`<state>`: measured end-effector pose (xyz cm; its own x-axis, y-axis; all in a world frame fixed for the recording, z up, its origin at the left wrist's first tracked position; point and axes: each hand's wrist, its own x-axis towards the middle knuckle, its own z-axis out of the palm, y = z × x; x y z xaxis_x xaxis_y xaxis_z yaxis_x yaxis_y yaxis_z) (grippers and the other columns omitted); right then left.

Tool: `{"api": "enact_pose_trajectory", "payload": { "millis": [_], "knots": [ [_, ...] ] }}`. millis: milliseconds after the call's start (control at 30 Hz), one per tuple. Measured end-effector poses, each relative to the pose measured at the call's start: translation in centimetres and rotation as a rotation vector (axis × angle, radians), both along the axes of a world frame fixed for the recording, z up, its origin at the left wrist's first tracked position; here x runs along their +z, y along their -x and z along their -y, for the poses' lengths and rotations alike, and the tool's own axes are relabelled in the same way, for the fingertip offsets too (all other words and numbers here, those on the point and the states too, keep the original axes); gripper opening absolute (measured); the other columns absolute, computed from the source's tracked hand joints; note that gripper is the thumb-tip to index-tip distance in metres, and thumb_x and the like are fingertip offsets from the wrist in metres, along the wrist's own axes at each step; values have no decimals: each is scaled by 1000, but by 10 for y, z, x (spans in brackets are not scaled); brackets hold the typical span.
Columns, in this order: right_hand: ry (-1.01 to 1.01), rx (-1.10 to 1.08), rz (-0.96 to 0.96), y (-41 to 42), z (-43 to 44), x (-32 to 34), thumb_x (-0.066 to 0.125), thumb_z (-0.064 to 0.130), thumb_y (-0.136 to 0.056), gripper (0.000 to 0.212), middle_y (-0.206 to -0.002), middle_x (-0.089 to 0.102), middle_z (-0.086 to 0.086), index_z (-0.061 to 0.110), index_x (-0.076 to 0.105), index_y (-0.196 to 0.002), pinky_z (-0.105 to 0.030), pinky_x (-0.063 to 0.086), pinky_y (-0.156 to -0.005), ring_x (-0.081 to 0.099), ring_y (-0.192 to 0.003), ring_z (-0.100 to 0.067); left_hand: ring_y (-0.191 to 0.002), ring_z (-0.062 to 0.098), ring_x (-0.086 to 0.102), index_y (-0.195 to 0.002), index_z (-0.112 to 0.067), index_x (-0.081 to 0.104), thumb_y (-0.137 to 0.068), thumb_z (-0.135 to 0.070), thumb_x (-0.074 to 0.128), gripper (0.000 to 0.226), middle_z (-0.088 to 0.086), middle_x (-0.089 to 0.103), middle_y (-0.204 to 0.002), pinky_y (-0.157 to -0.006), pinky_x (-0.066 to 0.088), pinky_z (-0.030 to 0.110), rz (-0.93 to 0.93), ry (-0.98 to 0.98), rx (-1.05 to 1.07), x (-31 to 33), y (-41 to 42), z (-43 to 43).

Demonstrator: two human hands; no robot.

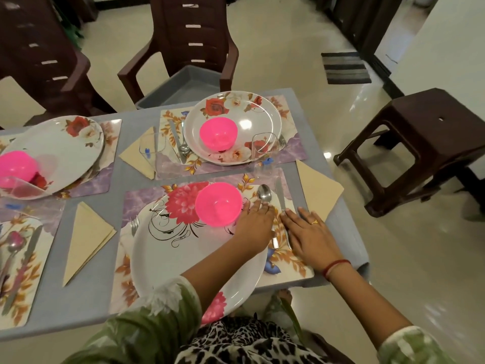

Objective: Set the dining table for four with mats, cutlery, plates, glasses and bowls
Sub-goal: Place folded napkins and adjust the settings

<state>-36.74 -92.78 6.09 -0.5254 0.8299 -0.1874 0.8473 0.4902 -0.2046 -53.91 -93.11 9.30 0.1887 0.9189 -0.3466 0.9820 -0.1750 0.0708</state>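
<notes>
On the near floral mat [288, 264] lies a white plate [183, 253] with a pink flower and a pink bowl [218, 204] on its far edge. A fork [134, 225] peeks out at the plate's left. My left hand [256, 227] lies flat, fingers straight, on the handle of a spoon [264, 193] to the plate's right. My right hand [309, 236] lies flat beside it, fingertips on the knife [280, 195]. A folded beige napkin [316, 189] sits just right of the mat.
Three other settings with mats, plates and pink bowls [218, 133] cover the grey table [105, 306]. Clear glasses [265, 148] stand near the far plate. Brown chairs [189, 43] stand behind; a grey tub [181, 88] rests on one. A brown stool [425, 143] is at the right.
</notes>
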Motion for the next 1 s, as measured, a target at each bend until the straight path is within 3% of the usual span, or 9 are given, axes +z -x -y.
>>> {"api": "enact_pose_trajectory", "payload": {
  "millis": [100, 167, 233, 333, 467, 633, 733, 867, 1000],
  "knots": [
    [-76, -6, -115, 2, 7, 10, 23, 45, -97, 54, -153, 31, -2, 25, 25, -147, -38, 2, -117, 22, -143, -24, -147, 26, 5, -151, -13, 13, -96, -37, 48, 70, 9, 12, -159, -118, 2, 40, 141, -22, 27, 12, 2, 11],
    [-213, -43, -352, 7, 17, 27, 30, 40, -98, 46, -141, 47, -7, 20, 39, -138, -41, 19, -116, 39, -132, -24, -144, 26, 20, -147, -13, 28, -96, -31, 50, 59, 11, 28, -154, -117, 14, 37, 374, -172, 30, 25, 10, 29],
    [-314, -57, -602, 25, 35, 46, 36, 33, -97, 36, -125, 54, -5, 17, 49, -126, -37, 34, -103, 48, -116, -22, -124, 23, 47, -129, -15, 53, -92, -24, 54, 39, 7, 55, -130, -105, 35, 34, 519, -417, -11, 42, 30, 58],
    [-299, 94, -752, 71, 66, 62, 46, 21, -92, 26, -110, 58, -3, 18, 54, -116, -29, 40, -92, 51, -103, -18, -98, 15, 53, -106, -20, 57, -87, -24, 57, 19, -2, 61, -102, -85, 37, 26, 526, -679, 95, 49, 81, 105],
    [-185, 408, -729, 136, 90, 49, 55, 13, -86, 28, -101, 62, -4, 17, 55, -114, -23, 44, -82, 53, -94, -16, -93, 18, 52, -101, -16, 59, -88, -29, 48, 21, 1, 60, -99, -79, 38, 28, 456, -721, 532, 38, 158, 156],
    [-14, 513, -647, 205, 96, 30, 51, 13, -89, 26, -103, 60, -5, 15, 56, -114, -28, 51, -73, 56, -89, -18, -91, 29, 58, -105, -9, 60, -88, -16, 55, 19, 8, 62, -100, -78, 46, 38, 397, -657, 907, 3, 234, 186],
    [61, 479, -616, 247, 79, 30, 49, 11, -90, 25, -103, 58, -8, 10, 59, -113, -34, 52, -73, 57, -88, -24, -94, 25, 58, -109, -9, 60, -86, -11, 65, 23, 7, 62, -105, -80, 44, 31, 411, -584, 991, -11, 247, 193],
    [142, 322, -544, 297, 44, 33, 49, 8, -91, 24, -109, 57, -11, 8, 61, -112, -36, 45, -84, 55, -97, -28, -99, 22, 57, -107, -14, 60, -85, -17, 67, 23, 2, 62, -106, -83, 45, 31, 432, -551, 1004, -25, 250, 210],
    [181, 284, -454, 331, 17, 29, 48, 10, -93, 24, -113, 61, -11, 8, 61, -113, -33, 38, -93, 53, -108, -29, -98, 15, 53, -106, -19, 60, -83, -39, 53, 32, -4, 59, -105, -84, 44, 35, 495, -567, 970, -22, 245, 230]
  ]
}}
